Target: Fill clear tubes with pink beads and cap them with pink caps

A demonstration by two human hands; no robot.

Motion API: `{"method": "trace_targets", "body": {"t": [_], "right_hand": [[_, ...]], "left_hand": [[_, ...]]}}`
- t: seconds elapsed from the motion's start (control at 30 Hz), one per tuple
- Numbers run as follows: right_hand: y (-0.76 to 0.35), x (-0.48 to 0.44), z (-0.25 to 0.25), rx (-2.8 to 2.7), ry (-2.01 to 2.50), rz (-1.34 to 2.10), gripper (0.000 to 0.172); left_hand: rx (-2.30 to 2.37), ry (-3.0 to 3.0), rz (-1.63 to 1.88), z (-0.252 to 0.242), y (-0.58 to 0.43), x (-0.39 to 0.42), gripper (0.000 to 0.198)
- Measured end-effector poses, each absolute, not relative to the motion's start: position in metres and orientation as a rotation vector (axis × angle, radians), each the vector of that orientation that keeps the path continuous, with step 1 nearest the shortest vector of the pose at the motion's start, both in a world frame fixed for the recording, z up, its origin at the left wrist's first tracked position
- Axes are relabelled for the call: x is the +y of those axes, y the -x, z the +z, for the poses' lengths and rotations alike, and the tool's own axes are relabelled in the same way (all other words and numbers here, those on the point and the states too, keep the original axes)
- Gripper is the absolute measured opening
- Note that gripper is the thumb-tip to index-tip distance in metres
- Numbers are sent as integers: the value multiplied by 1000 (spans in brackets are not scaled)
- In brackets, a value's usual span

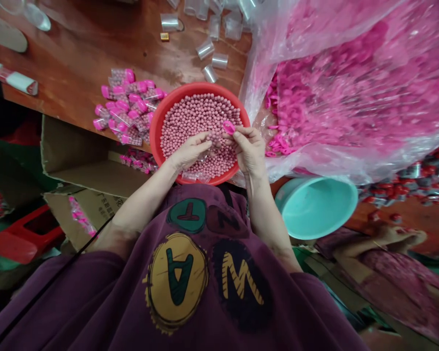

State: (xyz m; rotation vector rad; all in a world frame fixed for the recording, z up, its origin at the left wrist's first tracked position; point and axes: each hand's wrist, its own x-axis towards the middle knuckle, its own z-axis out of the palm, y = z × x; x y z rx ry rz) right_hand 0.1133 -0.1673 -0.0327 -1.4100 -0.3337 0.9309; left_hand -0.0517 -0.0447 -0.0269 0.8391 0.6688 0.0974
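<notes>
Crowding the red basin [155,131] on its right is a big clear plastic bag [267,53] full of bright pink pieces [314,102], while a heap of pink-capped tubes [131,109] filled with beads touches its left rim. Clear plastic cylinders [219,61] lie scattered beyond it, near a small gold block [164,36]. A teal basin [316,207] stands just below the bag, and red-and-clear pieces [417,178] are heaped farther right, near another person's hands [409,237]. Below the tube heap, an open cardboard box [91,151] holds more pink items. The table [124,39] is reddish-brown, glossy wood; a red stool [29,234] sits at its lower left. Small, round, dusty-pink beads [193,114] fill the red basin, partly covered by both hands. Above them, the right hand [250,148] pinches a glossy, hot-pink cap [229,127] with a looped shape. The left hand [192,148] has its thumb and fingers drawn together at a see-through container [215,140], its outline blurred against the beads.
</notes>
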Motion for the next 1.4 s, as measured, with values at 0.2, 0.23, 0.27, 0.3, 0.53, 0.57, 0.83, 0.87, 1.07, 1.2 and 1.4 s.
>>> {"method": "trace_targets", "body": {"t": [0.2, 0.23, 0.27, 0.3, 0.53, 0.57, 0.83, 0.87, 1.07, 1.2, 1.4], "right_hand": [[-110, -166, -27, -872, 1711, 766, 40], [-112, -167, -25, -929, 1746, 748, 39], [-114, -167, -24, -960, 1772, 741, 39], [-116, -167, -24, -973, 1793, 737, 39], [-119, -171, -21, -1173, 1863, 668, 35], [-118, -172, -19, -1210, 1854, 680, 33], [-114, -176, -21, -1272, 1785, 712, 28], [-114, -177, -26, -1290, 1815, 684, 29], [-111, -180, -57, -1044, 2007, 550, 33], [-105, -172, -50, -948, 1841, 660, 38], [-98, -165, -28, -1087, 1826, 649, 33]], "left_hand": [[794, -704, 53, -7, 47, -45, 27], [802, -702, 41, -6, 46, -44, 24], [812, -702, 29, -5, 46, -43, 20], [825, -702, 18, -5, 45, -42, 18], [877, -622, 49, -4, 40, -42, 22], [881, -607, 57, -5, 40, -42, 21], [872, -688, 35, -14, 43, -39, 23], [869, -700, 36, -15, 44, -38, 23], [914, -659, 7, -14, 50, -35, 21], [881, -602, 45, -12, 49, -38, 13], [888, -517, 130, -10, 43, -50, 12]]}}
